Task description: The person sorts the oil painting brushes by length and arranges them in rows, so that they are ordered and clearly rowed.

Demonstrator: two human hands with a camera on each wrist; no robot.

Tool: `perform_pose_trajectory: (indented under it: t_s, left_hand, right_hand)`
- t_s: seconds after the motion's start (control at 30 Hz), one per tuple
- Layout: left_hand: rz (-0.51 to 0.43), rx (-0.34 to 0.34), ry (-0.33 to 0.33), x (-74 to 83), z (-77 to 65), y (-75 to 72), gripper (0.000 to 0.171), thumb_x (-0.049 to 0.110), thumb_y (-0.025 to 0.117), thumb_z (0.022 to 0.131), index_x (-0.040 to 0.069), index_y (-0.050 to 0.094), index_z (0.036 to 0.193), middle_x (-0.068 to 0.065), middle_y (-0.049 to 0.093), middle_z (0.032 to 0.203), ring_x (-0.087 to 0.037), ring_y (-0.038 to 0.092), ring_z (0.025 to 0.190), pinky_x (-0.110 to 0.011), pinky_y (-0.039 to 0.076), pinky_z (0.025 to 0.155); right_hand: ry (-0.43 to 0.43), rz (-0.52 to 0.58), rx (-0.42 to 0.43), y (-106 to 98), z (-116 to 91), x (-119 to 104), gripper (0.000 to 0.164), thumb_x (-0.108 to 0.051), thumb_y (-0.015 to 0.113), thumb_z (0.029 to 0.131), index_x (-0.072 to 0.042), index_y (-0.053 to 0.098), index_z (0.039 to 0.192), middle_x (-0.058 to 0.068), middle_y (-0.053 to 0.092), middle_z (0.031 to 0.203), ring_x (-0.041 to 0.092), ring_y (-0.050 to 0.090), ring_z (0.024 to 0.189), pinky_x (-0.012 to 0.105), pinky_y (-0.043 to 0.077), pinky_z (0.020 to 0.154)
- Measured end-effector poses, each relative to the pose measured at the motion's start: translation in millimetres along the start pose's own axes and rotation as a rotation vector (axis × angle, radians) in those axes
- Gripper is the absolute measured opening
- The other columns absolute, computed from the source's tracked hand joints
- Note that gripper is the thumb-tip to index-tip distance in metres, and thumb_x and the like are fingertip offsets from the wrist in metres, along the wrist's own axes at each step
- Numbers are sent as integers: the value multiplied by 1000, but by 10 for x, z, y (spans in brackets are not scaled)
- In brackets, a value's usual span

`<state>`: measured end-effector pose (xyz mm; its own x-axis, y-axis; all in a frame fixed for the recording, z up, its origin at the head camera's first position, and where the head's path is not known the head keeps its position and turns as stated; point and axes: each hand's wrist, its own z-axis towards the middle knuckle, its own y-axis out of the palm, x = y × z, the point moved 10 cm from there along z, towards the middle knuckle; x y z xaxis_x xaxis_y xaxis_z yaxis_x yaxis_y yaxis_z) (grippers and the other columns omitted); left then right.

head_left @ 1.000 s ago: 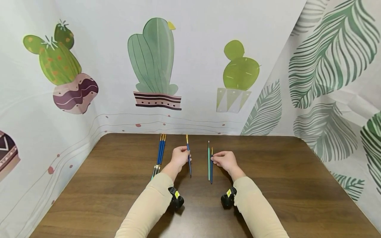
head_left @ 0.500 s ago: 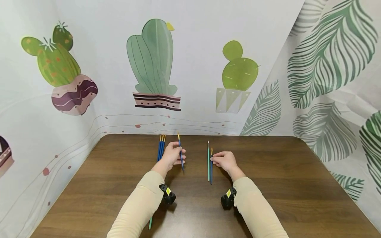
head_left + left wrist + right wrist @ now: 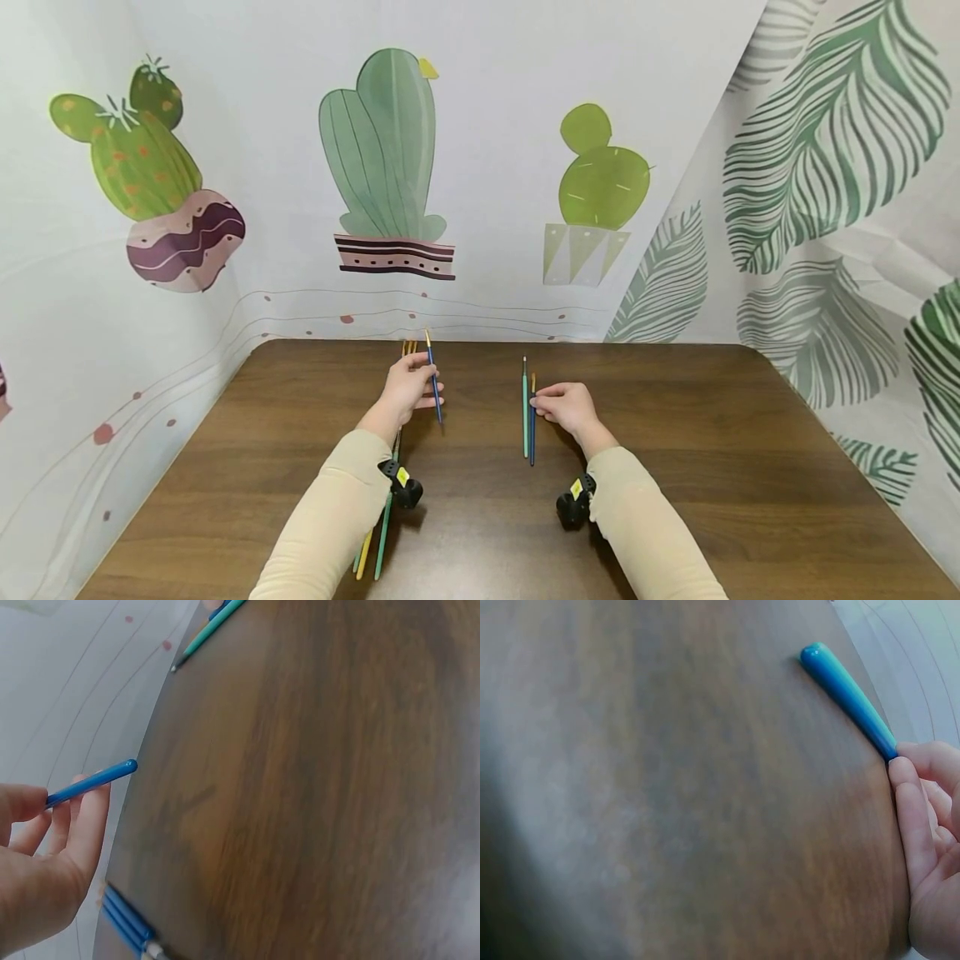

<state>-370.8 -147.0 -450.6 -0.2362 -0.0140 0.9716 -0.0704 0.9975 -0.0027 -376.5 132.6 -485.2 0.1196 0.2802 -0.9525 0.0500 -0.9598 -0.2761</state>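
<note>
My left hand point(image 3: 405, 387) holds a blue paintbrush point(image 3: 436, 400) between thumb and fingers, raised above the table with its bristles pointing to the back. Partly hidden behind that hand, several blue paintbrushes point(image 3: 124, 919) lie side by side at the table's back edge. My right hand point(image 3: 568, 406) pinches another blue paintbrush point(image 3: 533, 437), which lies along the table. Just left of it is a green paintbrush point(image 3: 526, 417), roughly parallel. Under the left forearm, green-handled paintbrushes point(image 3: 384, 533) and a yellow-handled one point(image 3: 364, 554) show only in part.
The brown wooden table point(image 3: 690, 450) ends at a wall cloth point(image 3: 495, 167) printed with cacti and leaves. Each wrist carries a small black camera, the left one point(image 3: 405, 487) above the green handles and the right one point(image 3: 574, 504) over bare wood.
My left hand has moved left with its blue paintbrush, toward the blue paintbrushes at the back. Green and yellow handles have come into sight beside the left forearm. My right hand stays in place.
</note>
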Motion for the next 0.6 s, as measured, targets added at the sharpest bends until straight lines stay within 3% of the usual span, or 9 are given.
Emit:
perform_pose_trajectory:
  t_s: [0.27,0.4,0.6]
  left_hand:
    - [91,71,8,56,7,-263,39,15,51,96,0,51,132,-21,62,121,-22,68,89,-25,57,63]
    - [116,116,23,91,37,-430,37,15,53,95,-2,54,128,-12,70,104,-14,65,76,-21,54,59]
    - [112,153,43,109,88,-654,34,10,53,93,-6,56,124,0,69,84,-7,56,63,-20,55,57]
  right_hand:
    - [3,-4,2,-3,-19,-7,24,-6,72,79,9,68,97,3,69,69,5,63,59,19,53,58]
    - [-4,-9,4,-3,-22,-23,24,-7,72,80,9,68,97,3,69,70,5,63,59,18,53,57]
    - [-6,6,9,0,-7,-12,23,-5,72,79,10,68,96,3,69,67,5,63,58,18,53,56]
